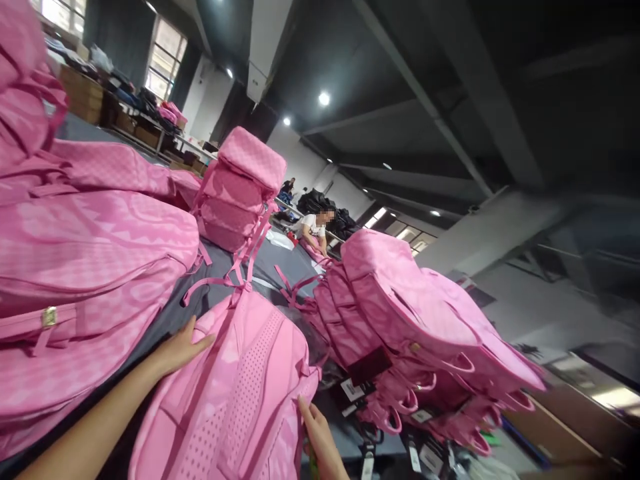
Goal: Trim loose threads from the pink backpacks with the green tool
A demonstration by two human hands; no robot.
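A pink backpack (280, 347) lies before me with its back panel and perforated shoulder straps facing up. My left hand (183, 347) grips its upper left edge, the thumb laid across the front and the other fingers partly hidden. On the opposite side my right hand (323, 433) holds the backpack's right edge, its lower fingers out of sight. A small green-yellow sliver shows by the right palm; I cannot tell what it is. The straps' loose webbing (245, 273) runs up from the top of the bag.
Large pink backpacks (90, 267) are piled at the left. A stack of pink bags (240, 193) stands farther back on the grey table (210, 257). More tagged pink backpacks (400, 313) are heaped at the right. A person (313, 230) bends over pink fabric beyond.
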